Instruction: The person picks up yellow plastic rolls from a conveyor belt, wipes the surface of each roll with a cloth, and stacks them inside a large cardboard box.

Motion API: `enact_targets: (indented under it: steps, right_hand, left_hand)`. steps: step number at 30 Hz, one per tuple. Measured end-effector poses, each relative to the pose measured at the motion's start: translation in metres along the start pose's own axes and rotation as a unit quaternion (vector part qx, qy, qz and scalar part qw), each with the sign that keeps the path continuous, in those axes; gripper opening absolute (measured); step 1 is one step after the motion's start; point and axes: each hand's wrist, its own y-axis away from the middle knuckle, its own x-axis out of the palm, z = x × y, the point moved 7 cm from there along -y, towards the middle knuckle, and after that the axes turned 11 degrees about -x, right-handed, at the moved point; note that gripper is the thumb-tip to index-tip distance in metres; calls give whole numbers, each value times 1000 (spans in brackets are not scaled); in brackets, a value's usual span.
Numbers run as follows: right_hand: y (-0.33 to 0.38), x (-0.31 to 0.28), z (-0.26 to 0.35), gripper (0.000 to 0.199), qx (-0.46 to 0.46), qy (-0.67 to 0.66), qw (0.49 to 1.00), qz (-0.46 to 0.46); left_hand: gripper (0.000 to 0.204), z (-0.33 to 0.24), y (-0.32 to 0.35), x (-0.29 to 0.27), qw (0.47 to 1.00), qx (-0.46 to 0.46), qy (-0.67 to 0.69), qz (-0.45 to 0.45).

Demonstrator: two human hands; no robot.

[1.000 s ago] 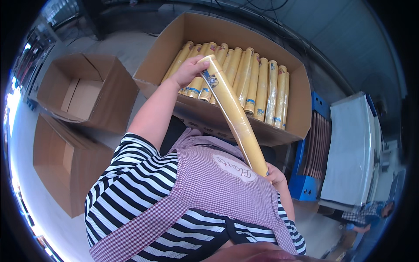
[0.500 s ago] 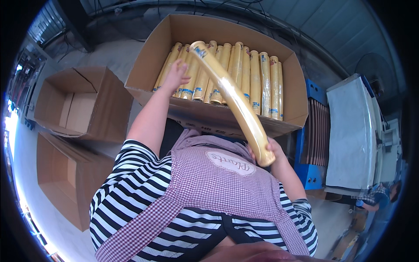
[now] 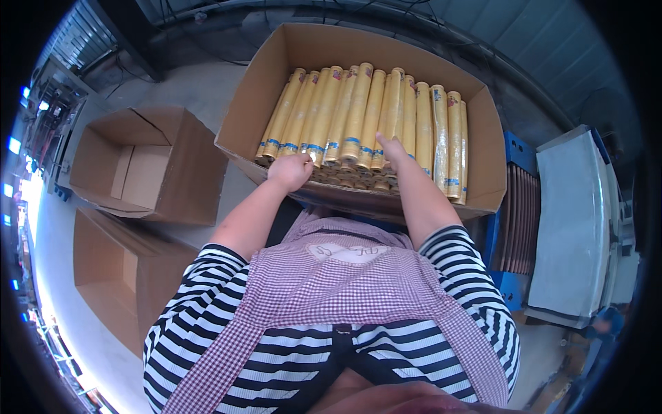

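Observation:
Many long yellow rolls [image 3: 358, 110] in clear, shiny wrap lie side by side in a large cardboard box [image 3: 324, 41]. Most have a blue band near their near ends. At the near side, more round roll ends show in layers underneath. My left hand [image 3: 291, 172] is closed at the near ends of the left-hand rolls, by the box's front edge. What its curled fingers hold, if anything, is hidden. My right hand [image 3: 394, 150] touches the rolls right of the middle, its thumb pointing up along one; its other fingers are mostly hidden.
Two open cardboard boxes stand at the left, an upper box [image 3: 148, 172] and a lower box [image 3: 107, 276]. To the right are a blue-framed piece with brown ridges [image 3: 520, 217] and a large pale sheet-covered block [image 3: 572, 228]. Cables [image 3: 372, 10] run behind the large box.
The roll my right hand held slanted over the box is out of that hand and lies among the others. My left hand has come down to the near roll ends; my right has moved in over the rolls.

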Motion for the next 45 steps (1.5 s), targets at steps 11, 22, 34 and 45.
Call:
enact_targets:
  steps: [11, 22, 34, 45]
  right_hand:
    - [108, -87, -13, 56, -215, 308, 926, 49]
    - [206, -144, -42, 62, -374, 445, 806, -113]
    - [204, -146, -47, 40, -366, 434, 810, -145]
    - [206, -151, -55, 41, -377, 437, 800, -166]
  left_hand:
    - [37, 7, -8, 9, 998, -41, -15, 38]
    - [15, 14, -17, 16, 997, -28, 18, 76]
    - [18, 31, -19, 36, 988, -40, 113, 102]
    - [39, 5, -5, 16, 996, -52, -4, 79]
